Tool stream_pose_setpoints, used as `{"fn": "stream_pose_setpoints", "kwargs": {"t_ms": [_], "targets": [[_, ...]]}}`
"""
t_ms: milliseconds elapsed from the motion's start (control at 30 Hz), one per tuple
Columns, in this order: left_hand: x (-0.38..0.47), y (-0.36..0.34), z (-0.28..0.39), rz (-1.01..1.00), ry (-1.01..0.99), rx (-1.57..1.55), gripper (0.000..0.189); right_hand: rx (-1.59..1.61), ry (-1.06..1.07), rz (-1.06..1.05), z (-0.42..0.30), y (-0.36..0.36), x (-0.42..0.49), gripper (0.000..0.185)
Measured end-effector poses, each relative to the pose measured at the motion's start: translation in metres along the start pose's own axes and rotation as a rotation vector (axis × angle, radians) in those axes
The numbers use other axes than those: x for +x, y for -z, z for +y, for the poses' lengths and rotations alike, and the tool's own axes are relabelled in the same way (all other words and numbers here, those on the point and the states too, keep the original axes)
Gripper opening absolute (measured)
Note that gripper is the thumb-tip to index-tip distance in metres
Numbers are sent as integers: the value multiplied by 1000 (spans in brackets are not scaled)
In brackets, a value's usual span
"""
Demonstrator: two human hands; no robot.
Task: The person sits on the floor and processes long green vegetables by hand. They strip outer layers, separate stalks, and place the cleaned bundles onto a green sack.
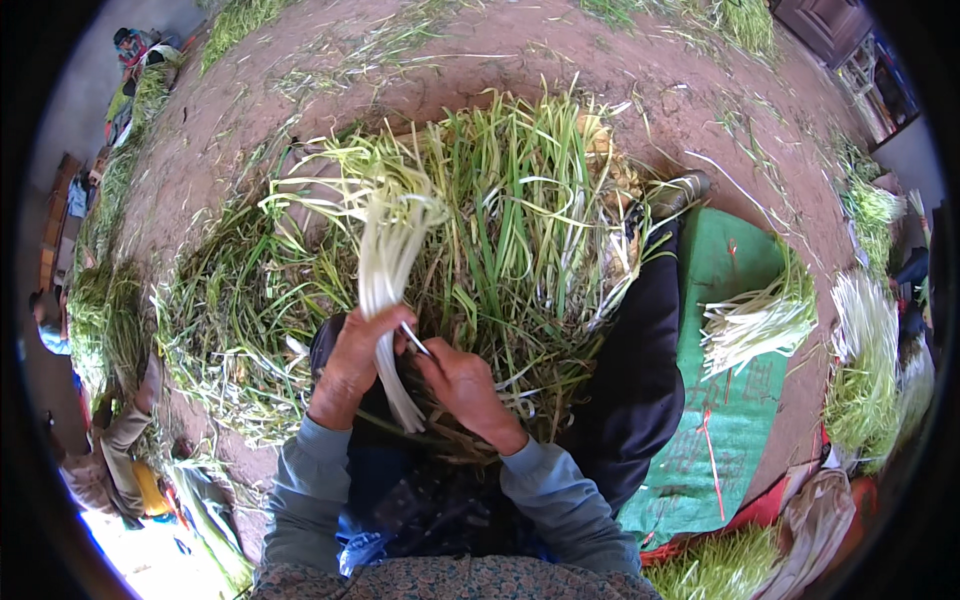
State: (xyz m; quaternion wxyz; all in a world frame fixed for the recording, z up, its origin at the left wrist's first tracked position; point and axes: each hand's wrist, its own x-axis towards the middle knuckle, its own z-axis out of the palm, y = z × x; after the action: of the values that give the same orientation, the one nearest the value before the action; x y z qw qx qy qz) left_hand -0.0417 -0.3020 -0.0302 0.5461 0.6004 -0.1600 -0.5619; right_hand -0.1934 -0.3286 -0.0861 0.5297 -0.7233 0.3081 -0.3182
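Observation:
My left hand (pixel 358 365) is closed around a bundle of long leafy stalks (pixel 386 255), with pale white stems and yellow-green leaves. The leaves point away from me and the white ends hang below the hand. My right hand (pixel 466 386) grips a small knife (pixel 415 339), its thin blade reaching to the stems beside my left thumb. The handle is mostly hidden in the fingers. Under and beyond both hands lies a large heap of green and yellow leaves (pixel 517 225), darker and more tangled at its left.
A green woven sack (pixel 697 450) lies at my right with a trimmed bundle (pixel 757 322) on it. More bundles (pixel 866 352) lie at the far right. Leaf piles line the left, where other people sit. Loose leaves litter the earthen floor (pixel 480 45).

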Motion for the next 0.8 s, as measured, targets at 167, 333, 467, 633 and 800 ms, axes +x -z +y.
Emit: {"fn": "stream_pose_setpoints", "kwargs": {"t_ms": [167,333,467,633,800], "targets": [[7,13,41,-65,-105,-441,13,424,-462,-127,1,20,-30,14],[12,71,129,-321,-438,-585,18,581,-270,-36,9,31,-16,20],[1,82,151,-309,-644,-609,34,96,-227,-80,33,41,8,45],[15,78,89,-130,-441,-469,42,196,-583,-72,52,44,73,46],[19,54,39,-142,-214,-529,21,-95,-313,-5,64,22,75,25]]}}
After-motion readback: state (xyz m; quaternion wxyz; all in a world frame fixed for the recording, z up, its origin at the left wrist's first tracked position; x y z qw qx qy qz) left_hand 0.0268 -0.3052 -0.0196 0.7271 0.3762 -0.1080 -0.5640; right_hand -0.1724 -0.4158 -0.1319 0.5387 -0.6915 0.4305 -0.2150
